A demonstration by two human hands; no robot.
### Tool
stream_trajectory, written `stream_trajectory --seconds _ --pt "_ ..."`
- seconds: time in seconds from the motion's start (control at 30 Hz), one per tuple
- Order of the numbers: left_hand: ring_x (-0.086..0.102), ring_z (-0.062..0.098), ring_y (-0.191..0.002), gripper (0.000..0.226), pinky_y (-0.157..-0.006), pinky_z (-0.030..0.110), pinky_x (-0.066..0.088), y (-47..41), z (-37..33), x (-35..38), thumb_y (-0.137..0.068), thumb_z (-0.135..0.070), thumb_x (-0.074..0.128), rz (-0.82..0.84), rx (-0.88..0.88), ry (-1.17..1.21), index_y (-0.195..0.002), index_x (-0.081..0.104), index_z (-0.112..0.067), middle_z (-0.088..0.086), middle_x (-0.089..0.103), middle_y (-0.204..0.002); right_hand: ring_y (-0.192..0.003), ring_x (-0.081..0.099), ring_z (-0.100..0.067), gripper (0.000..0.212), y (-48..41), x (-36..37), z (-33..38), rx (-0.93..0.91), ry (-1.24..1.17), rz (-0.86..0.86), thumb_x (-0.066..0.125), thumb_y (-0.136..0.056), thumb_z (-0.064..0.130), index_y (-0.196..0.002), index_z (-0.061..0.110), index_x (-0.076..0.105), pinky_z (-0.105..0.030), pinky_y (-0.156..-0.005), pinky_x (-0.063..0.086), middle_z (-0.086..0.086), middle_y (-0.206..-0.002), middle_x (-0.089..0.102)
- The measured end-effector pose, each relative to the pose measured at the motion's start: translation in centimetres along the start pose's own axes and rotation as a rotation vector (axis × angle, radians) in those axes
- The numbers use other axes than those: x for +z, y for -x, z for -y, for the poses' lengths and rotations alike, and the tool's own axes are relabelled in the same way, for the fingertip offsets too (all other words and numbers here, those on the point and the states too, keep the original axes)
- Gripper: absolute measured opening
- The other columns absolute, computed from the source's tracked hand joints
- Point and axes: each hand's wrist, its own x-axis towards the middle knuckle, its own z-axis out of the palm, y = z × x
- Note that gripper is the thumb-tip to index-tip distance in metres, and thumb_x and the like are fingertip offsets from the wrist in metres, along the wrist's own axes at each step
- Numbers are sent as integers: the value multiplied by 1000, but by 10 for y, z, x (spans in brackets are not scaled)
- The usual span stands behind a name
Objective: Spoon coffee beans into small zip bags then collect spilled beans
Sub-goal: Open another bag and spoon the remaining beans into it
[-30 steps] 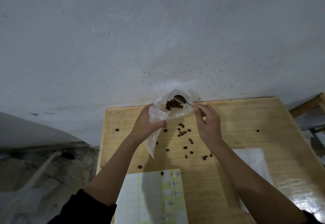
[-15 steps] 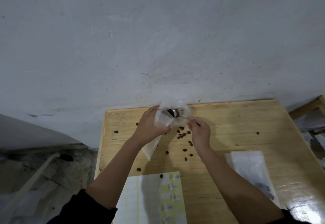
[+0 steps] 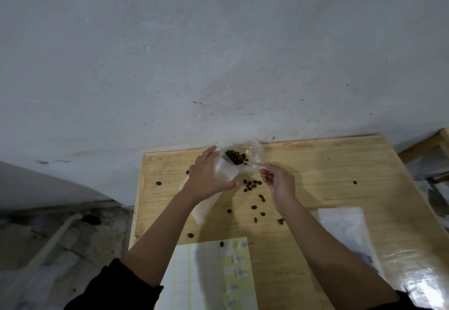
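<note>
Pale wooden desk (image 3: 328, 176), rough grey wall (image 3: 218, 54): our left hand (image 3: 209, 178) gripped a crinkled clear bag (image 3: 224, 171); our right hand (image 3: 279, 183) pinched a thin spoon (image 3: 252, 163) near dark oval beans (image 3: 250, 184).

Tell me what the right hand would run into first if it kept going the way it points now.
The right hand pinches a spoon aimed away and leftward, so it would likely first meet the clear bag gripped by the left hand, where beans are heaped. Depth is unclear.
</note>
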Motion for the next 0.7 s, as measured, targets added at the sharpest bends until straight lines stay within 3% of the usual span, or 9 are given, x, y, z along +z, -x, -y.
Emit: stream_trajectory --seconds 0.2,0.43,0.63,0.7 --pt "13 18 -142 106 -110 46 18 -3 -1 6 -67 -59 73 -44 -42 -128 -148 20 -16 -9 5 -157 -59 53 -15 18 -2 -18 21 -121 63 22 55 -91 5 -96 -6 68 -22 -58 46 -10 -69 60" --pt "14 19 -142 106 -109 45 19 -5 -1 11 -66 -57 74 -49 -70 -142 -147 20 -15 -7 6 -157 -56 55 -14 14 8 -22 41 -260 135 133 57 -88 3 -89 -4 69 -20 -54 44 -10 -65 60" --pt "15 21 -142 109 -109 46 20 -5 3 10 -65 -63 72 -29 -38 -159 -148 20 -15 -6 7 -158 -61 58 -10 13 26 -10 43 -412 450 386 60 -88 6 -84 7 72 -17 -59 47 -10 -69 65" --pt "15 21 -142 108 -109 45 21 -4 3 10 -66 -61 73 -25 -30 -153 -148 20 -16 -6 7 -157 -62 59 -6 12 29 -7 45 -472 506 388 60 -89 9 -85 12 72 -15 -61 47 -6 -70 66"
